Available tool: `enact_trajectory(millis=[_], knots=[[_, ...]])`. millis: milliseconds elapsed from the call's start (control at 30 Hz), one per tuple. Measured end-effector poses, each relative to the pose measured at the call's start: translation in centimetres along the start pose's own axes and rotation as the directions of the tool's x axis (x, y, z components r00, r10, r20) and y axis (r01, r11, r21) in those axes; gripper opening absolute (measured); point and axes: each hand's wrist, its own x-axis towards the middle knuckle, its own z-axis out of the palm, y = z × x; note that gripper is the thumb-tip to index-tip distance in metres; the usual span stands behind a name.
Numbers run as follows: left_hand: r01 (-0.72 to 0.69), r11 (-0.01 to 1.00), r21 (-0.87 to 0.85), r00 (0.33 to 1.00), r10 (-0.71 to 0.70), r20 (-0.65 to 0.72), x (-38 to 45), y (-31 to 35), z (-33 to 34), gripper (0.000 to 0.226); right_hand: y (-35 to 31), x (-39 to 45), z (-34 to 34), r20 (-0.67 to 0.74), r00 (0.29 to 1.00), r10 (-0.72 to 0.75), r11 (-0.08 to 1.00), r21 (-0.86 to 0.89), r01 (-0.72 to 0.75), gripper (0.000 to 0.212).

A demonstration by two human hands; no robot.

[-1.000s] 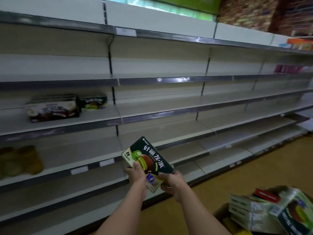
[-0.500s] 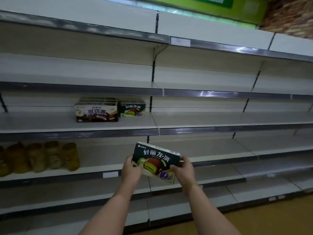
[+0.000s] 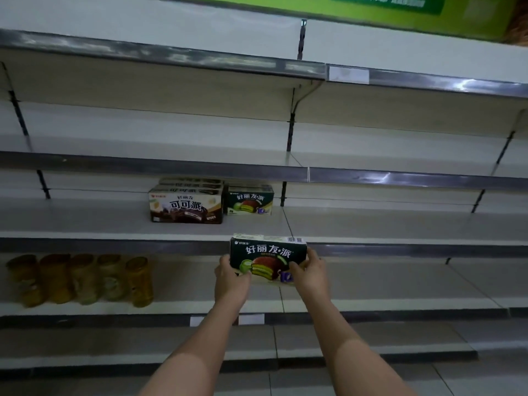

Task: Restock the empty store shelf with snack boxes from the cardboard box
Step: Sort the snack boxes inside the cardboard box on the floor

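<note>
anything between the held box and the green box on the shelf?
No. Head view shows only bare shelf between the held box and the green box.

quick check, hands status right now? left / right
Left hand: closed on the left end of the green snack box.
Right hand: closed on the right end of the same box.

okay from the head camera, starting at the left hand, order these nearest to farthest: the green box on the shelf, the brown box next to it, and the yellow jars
From the left hand:
1. Green box on the shelf, straight above, one shelf up.
2. Brown box, up and to the left, beside the green one.
3. Yellow jars, far left on the lower shelf; the closest jar nearly ties with the brown box.
</note>
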Motion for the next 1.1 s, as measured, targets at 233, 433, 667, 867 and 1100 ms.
enact_trajectory(millis=[233, 433, 667, 867, 1100], knots=[[-0.048, 0.999, 0.021, 0.997, 0.049, -0.056, 5.8, 1.8, 2.2, 0.052, -0.9, 6.3, 0.7, 0.072, 0.996, -0.044, 0.99, 0.138, 0.034, 0.04], [-0.04, 0.997, 0.073, 0.996, 0.045, -0.078, 10.0, 2.9, 3.5, 0.056, -1.4, 10.9, 1.7, 0.115, 0.993, -0.005, 0.982, 0.188, -0.017, 0.03], [-0.053, 0.998, 0.028, 0.995, 0.056, -0.083, 15.0, 2.9, 4.2, 0.063, -2.2, 15.5, 4.6, 0.145, 0.989, -0.022, 0.978, 0.206, -0.009, 0.034], [-0.023, 0.999, -0.039, 0.998, 0.021, -0.056, 19.1, 2.2, 4.8, 0.076, -2.5, 19.0, 6.9, 0.157, 0.987, -0.035, 0.976, 0.216, 0.0, 0.03], [0.028, 0.999, -0.044, 1.0, -0.028, -0.002, 23.4, 1.8, 5.8, 0.084, -2.9, 23.3, 10.2, 0.139, 0.99, 0.017, 0.955, 0.29, -0.057, 0.027]])
